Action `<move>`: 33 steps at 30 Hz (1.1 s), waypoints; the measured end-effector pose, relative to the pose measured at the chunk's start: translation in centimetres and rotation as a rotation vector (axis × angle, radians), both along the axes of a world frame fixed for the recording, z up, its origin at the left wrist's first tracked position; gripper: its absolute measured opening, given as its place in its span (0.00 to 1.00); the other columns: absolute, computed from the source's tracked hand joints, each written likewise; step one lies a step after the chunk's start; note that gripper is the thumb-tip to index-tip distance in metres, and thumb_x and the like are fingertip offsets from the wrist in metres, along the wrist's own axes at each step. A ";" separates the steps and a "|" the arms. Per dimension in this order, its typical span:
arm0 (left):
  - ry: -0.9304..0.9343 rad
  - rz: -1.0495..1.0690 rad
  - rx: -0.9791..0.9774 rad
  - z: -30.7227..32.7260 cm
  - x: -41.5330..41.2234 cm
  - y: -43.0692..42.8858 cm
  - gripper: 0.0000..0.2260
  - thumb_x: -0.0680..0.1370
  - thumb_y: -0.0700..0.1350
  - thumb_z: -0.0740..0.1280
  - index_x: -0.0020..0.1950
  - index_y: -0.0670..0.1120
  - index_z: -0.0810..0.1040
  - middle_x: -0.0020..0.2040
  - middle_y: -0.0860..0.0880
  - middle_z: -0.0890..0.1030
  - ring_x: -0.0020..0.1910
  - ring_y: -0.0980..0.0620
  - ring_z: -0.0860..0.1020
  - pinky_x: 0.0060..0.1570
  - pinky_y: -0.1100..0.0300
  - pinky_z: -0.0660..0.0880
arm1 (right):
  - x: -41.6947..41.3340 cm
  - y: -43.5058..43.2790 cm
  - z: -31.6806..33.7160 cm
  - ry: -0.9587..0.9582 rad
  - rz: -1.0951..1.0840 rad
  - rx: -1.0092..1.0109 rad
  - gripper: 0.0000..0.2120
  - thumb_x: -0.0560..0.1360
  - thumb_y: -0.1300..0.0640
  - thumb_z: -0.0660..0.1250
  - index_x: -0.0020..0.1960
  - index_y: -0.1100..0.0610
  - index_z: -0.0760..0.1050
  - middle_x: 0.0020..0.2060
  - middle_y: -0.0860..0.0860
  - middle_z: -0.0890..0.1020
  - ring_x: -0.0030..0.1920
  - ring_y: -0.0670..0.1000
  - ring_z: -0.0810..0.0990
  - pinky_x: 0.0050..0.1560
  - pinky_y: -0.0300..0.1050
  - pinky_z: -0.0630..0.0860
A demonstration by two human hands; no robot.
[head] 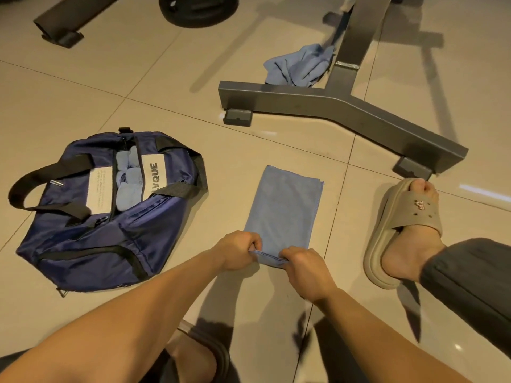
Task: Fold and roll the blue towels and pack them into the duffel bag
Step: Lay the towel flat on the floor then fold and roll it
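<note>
Left hand [240, 251], right hand [302, 268] pinch folded towel [282, 205].

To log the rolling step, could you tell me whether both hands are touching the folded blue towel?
Touching. The head view shows the left hand and right hand pinching the folded towel at its near edge.

Grey bench frame [326, 102], weight plate [197, 9], beige slipper [398, 230].
</note>
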State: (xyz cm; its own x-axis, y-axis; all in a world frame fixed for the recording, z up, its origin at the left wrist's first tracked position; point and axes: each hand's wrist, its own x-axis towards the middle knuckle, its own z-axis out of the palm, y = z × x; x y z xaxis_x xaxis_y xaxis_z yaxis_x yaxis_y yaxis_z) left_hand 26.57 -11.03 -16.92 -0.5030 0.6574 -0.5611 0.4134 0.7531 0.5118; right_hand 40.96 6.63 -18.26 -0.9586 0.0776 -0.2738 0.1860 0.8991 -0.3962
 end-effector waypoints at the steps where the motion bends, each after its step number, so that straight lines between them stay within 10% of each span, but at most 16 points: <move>1: 0.030 0.021 0.032 -0.2 0.1 -0.4 0.06 0.74 0.44 0.68 0.41 0.54 0.74 0.37 0.55 0.77 0.38 0.53 0.73 0.38 0.57 0.69 | -0.1 0.4 0.1 -0.018 -0.019 -0.018 0.08 0.74 0.62 0.62 0.44 0.50 0.75 0.39 0.48 0.79 0.41 0.57 0.77 0.40 0.48 0.67; 10: -0.077 0.260 0.149 -1.3 0.4 -2.4 0.06 0.78 0.42 0.69 0.44 0.54 0.79 0.40 0.57 0.79 0.40 0.54 0.77 0.41 0.61 0.72 | 1.3 2.0 0.6 -0.156 -0.449 -0.429 0.07 0.75 0.53 0.70 0.39 0.51 0.78 0.34 0.48 0.81 0.38 0.52 0.79 0.42 0.50 0.76; 19: 0.027 0.592 0.153 -1.6 3.4 -1.6 0.03 0.79 0.40 0.66 0.50 0.46 0.73 0.38 0.50 0.76 0.40 0.48 0.74 0.39 0.57 0.70 | 1.1 -0.1 0.4 -0.253 -0.310 0.004 0.10 0.82 0.54 0.56 0.43 0.55 0.67 0.38 0.51 0.74 0.40 0.56 0.71 0.42 0.49 0.63; 24: 0.670 0.044 0.064 -1.1 4.2 -1.1 0.14 0.65 0.32 0.71 0.45 0.45 0.73 0.37 0.47 0.74 0.37 0.45 0.70 0.37 0.53 0.65 | 1.4 -1.1 -0.1 -0.183 -0.449 0.017 0.05 0.80 0.55 0.59 0.46 0.54 0.69 0.39 0.51 0.78 0.40 0.56 0.76 0.39 0.49 0.70; 33: 0.768 -0.471 0.202 -1.7 5.1 -1.5 0.12 0.68 0.39 0.74 0.49 0.46 0.80 0.45 0.49 0.76 0.41 0.47 0.72 0.40 0.55 0.64 | 1.8 -1.0 -1.1 -0.082 -0.466 0.001 0.08 0.80 0.54 0.63 0.42 0.54 0.69 0.36 0.51 0.77 0.36 0.58 0.75 0.36 0.50 0.73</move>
State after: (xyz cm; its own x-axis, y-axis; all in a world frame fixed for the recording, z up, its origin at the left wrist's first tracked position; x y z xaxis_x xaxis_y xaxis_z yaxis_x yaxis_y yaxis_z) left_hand 31.67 -12.53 -18.58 -0.3455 0.9377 -0.0367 0.9348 0.3474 0.0740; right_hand 42.79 5.67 -19.35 -0.7972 0.4943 -0.3466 0.5999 0.7129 -0.3631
